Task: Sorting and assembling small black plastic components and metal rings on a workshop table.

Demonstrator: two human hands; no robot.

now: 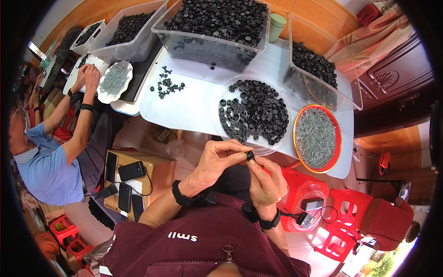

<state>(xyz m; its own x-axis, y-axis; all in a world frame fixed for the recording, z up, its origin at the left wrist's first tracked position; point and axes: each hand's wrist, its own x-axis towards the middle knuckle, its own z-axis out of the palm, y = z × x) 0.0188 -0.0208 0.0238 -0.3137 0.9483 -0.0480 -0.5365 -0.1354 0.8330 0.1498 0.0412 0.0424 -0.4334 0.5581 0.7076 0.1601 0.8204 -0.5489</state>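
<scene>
Left hand (pixel 213 162) and right hand (pixel 268 185) pinch one black part (pixel 250 156); much of it covered, detail unclear. Tray (pixel 266 149) rim partly hidden behind left hand.

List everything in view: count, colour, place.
Held part: one, black, centre
Table: one, white, centre
Loose parts: many, black, on clear round tray
Small cluster: one, black parts, table's left
Screws: many, grey, in red bowl and on white scalloped plate
Bins: three, clear, far side
Basket: one, white, far left
Container: one, green, between bins
Devices: several, black, on brown cardboard box
Stools: several, red, both lower sides
Curtain: one, pink, upper right
Carved panel: one, brown, right
Co-workers: two or more, left, nearest blue-shirted
Left hand: one, on held part
Right hand: one, on held part
</scene>
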